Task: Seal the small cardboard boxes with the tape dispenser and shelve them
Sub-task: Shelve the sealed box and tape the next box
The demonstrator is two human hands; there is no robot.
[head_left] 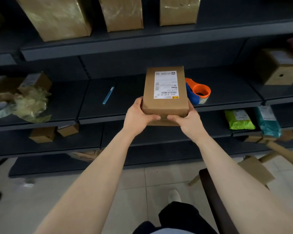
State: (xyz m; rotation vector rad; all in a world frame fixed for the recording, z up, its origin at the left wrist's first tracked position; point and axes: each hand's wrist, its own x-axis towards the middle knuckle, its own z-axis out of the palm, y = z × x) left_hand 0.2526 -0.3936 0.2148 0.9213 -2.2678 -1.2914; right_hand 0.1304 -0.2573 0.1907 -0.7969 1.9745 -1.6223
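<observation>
The small cardboard box (pixel 165 92), shipping label (pixel 165 84) up, is at the front edge of the dark shelf (pixel 227 92); left hand (pixel 139 114) and right hand (pixel 187 118) clasp its near corners; the orange-and-blue tape dispenser (pixel 197 91) lies just beside it.

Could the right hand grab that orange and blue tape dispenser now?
Probably not at once: the right hand grips the brown labelled cardboard box. Freed, likely yes: the orange and blue plastic tape dispenser lies just beside it, nothing between.
</observation>
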